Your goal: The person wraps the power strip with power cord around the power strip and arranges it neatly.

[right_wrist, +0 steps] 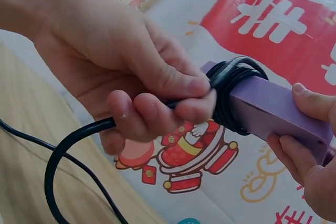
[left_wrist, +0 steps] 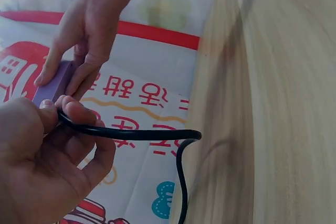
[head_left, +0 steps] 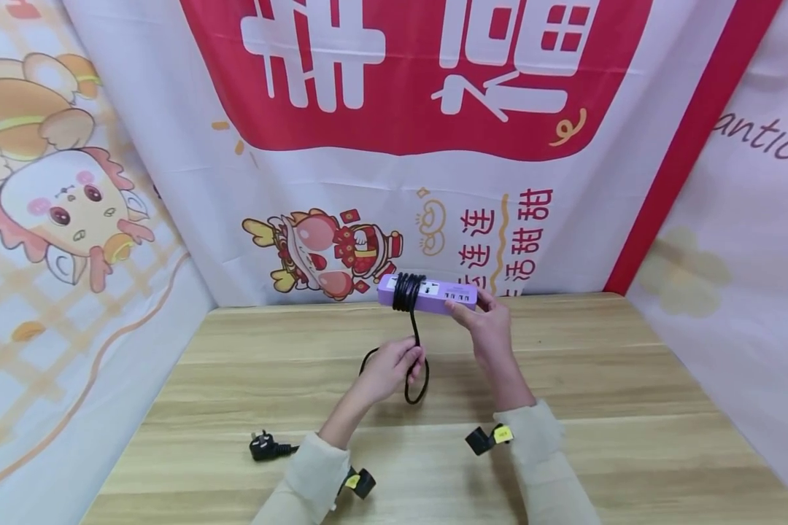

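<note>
Power strip [head_left: 436, 299] held above table [head_left: 597, 379], black cord [head_left: 415, 326] coiled around it.
Right hand [head_left: 489, 321] grips one end; left hand [head_left: 391, 364] pinches the cord between thumb and fingers.

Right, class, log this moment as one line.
left hand: pinches black cable | right hand: grips purple power strip end | winding: partly round strip | plug: on table
</note>
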`<state>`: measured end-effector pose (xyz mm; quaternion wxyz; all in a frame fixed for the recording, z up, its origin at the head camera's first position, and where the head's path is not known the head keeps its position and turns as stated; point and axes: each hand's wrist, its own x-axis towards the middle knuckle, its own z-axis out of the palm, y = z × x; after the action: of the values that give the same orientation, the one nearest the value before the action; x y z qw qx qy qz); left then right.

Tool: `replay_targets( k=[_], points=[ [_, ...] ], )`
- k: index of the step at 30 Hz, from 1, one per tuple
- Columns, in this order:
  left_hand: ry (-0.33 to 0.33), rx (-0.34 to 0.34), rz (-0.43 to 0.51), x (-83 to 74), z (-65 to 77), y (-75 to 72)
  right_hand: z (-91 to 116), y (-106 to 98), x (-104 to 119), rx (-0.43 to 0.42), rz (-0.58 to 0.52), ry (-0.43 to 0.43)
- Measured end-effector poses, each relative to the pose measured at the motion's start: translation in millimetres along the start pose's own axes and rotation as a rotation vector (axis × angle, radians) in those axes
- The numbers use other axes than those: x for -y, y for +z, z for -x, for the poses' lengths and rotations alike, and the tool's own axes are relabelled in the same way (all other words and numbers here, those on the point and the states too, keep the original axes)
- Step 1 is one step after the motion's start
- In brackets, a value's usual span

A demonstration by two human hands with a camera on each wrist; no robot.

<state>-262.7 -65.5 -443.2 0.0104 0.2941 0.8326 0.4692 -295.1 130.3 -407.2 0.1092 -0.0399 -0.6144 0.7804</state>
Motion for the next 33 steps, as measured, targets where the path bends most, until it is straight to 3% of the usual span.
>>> replay_targets(
  k=[6,10,14,18,22,30,33],
  points=[
    [-0.018,-0.048,-0.379,-2.1,0.8,0.1,-0.8,5.8,-0.9,-0.002,-0.015,0.004],
    [0.035,-0.052,-0.442,-6.7,2.2,1.4,1.0,6.9,1.1,-0.003,-0.028,0.019],
    [0.079,-0.027,-0.428,-9.6,1.7,3.6,1.3,5.8,3.0,-0.004,-0.026,0.016],
    [0.022,-0.05,-0.414,-4.2,2.5,0.9,-0.8,1.6,4.5,-0.005,-0.024,0.041],
    [-0.005,-0.035,-0.338,2.2,2.6,-5.4,-1.3,-2.5,7.3,0.004,-0.047,0.091],
    [-0.061,0.067,-0.043,11.7,-1.2,-12.6,3.0,-3.4,14.3,0.055,-0.136,0.101],
    [-0.065,0.064,0.056,15.9,-3.1,-14.3,5.6,-5.4,17.1,0.116,-0.15,0.096]
  ],
)
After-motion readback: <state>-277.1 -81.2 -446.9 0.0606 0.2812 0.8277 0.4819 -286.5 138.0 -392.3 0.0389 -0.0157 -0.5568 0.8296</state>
